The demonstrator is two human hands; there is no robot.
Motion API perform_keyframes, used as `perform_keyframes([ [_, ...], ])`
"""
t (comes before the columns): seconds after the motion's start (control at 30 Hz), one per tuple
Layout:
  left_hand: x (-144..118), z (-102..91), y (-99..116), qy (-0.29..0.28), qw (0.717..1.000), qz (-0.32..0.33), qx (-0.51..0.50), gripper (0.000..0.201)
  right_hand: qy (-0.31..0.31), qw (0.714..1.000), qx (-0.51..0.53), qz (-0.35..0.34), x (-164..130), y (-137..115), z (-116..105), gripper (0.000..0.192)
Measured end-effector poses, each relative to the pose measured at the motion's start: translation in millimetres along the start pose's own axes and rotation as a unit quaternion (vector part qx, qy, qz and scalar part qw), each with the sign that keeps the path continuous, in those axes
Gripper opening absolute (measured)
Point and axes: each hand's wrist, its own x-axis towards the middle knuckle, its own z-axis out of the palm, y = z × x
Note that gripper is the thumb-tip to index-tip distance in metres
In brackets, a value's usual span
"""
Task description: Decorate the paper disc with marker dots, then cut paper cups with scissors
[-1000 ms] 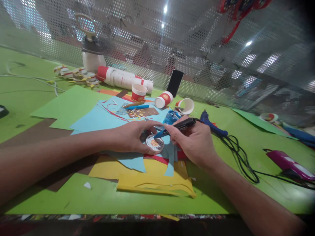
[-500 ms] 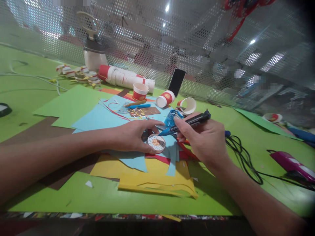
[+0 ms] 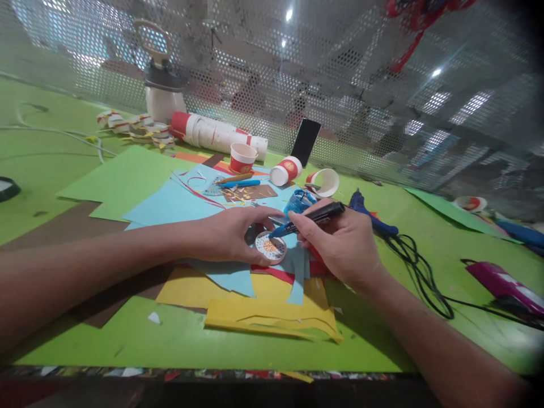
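My left hand (image 3: 240, 233) grips a small round white disc (image 3: 271, 248) by its left edge, thumb in front and fingers behind. The disc bears an orange pattern in its middle and dark blue dots around it. In my right hand (image 3: 342, 238) is a black marker (image 3: 317, 217) with a blue tip end, slanting down to the left. Its tip is at the disc's upper edge; whether it touches I cannot tell. Behind the marker lies a crumpled blue wrapped thing (image 3: 300, 201). Red-handled parts of some tool show partly under my right hand.
Coloured paper sheets (image 3: 153, 195) and yellow strips (image 3: 272, 317) lie under and around my hands. Paper cups (image 3: 243, 157), a cup stack (image 3: 219, 135), a phone (image 3: 306, 141) and a bottle (image 3: 164, 93) stand behind. To the right are a blue glue gun (image 3: 374, 218) with black cord and a magenta device (image 3: 508, 289).
My right hand has moved left and slightly down, bringing the marker tip from above the disc's edge onto or over its dotted face. The left hand and disc have stayed put.
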Motion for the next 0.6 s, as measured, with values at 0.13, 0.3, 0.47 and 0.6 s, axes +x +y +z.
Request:
perform_keyframes([
  [0.13,0.2,0.2,-0.8,-0.005,1.000,-0.002,0.006,0.082,-0.006,1.000,-0.008,0.002,0.0,1.5,-0.2,0.023],
  [0.3,0.2,0.3,-2.0,-0.002,1.000,0.009,0.012,0.080,0.002,1.000,-0.006,0.014,1.0,-0.6,1.9,0.027],
  [0.47,-0.1,-0.4,-2.7,-0.004,1.000,0.017,0.018,0.080,0.016,0.999,0.014,0.027,0.4,0.0,4.4,0.029],
  [0.6,-0.2,-0.5,-2.0,-0.005,1.000,0.003,0.018,0.079,0.057,0.997,0.036,0.035,0.5,-0.6,1.8,0.030],
])
